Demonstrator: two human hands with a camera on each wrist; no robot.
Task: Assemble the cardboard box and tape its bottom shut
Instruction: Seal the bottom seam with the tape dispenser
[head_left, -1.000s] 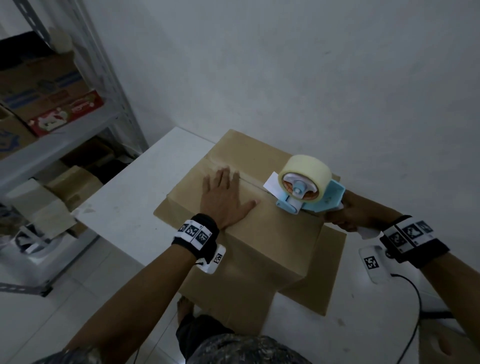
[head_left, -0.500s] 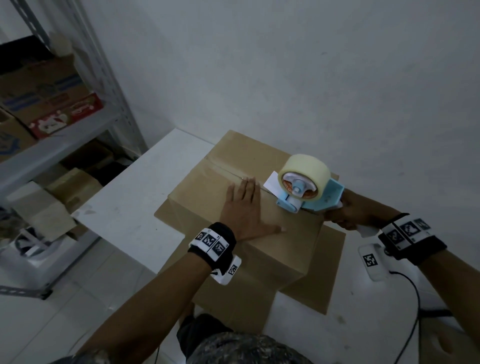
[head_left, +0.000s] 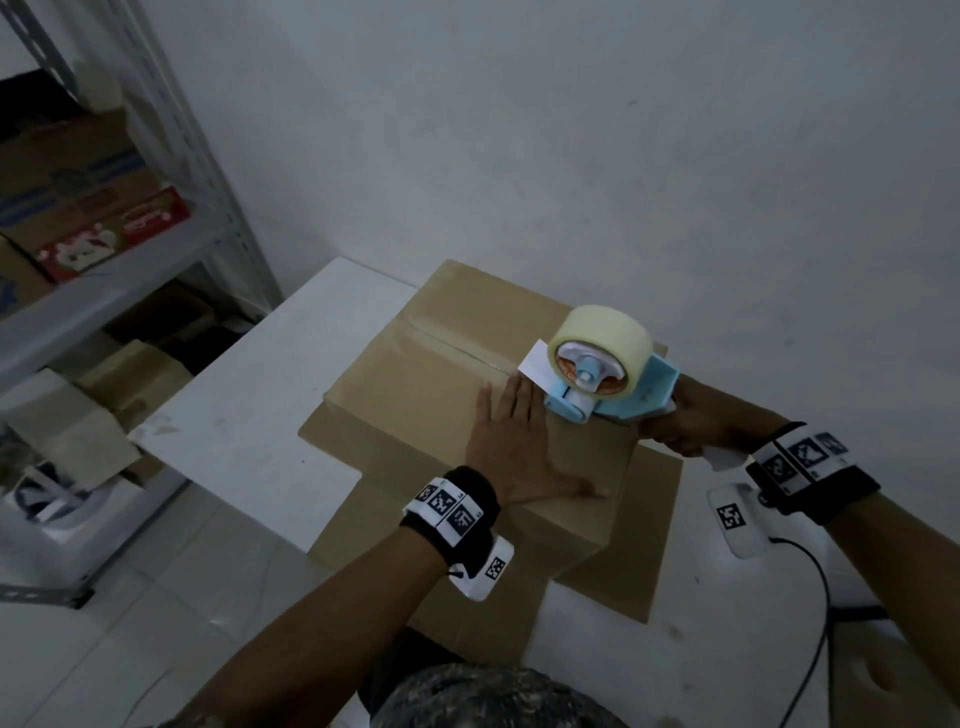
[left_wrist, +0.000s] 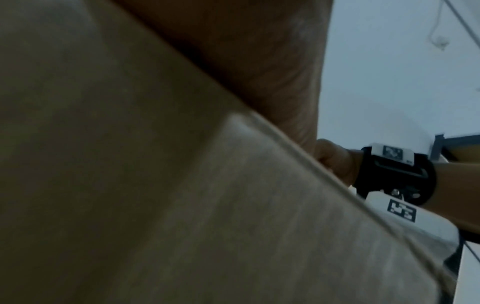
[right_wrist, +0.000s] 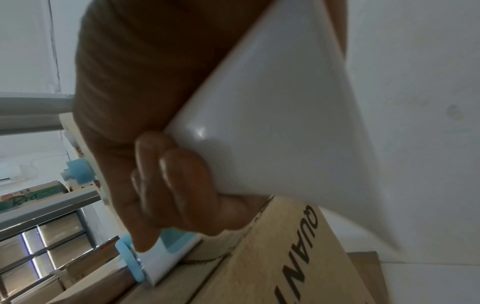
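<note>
The brown box (head_left: 441, 395) sat upside down on the white worktop (head_left: 249, 447), with its bottom flaps folded shut. The left hand (head_left: 511, 447) lay flat on top of it, fingers straight. The right hand (head_left: 685, 423) was wrapped around the handle of the blue tape gun (head_left: 602, 374), which touched the box's middle seam.

The head camera looked steeply down from above, facing a white wall at the frame's top. The left wrist camera sat pressed close against the cardboard box (left_wrist: 130, 185), which filled its frame; the right hand (left_wrist: 335, 162) showed at its right edge. The right wrist camera looked closely along curled fingers (right_wrist: 176, 185) on the tape dispenser (right_wrist: 161, 261).
</note>
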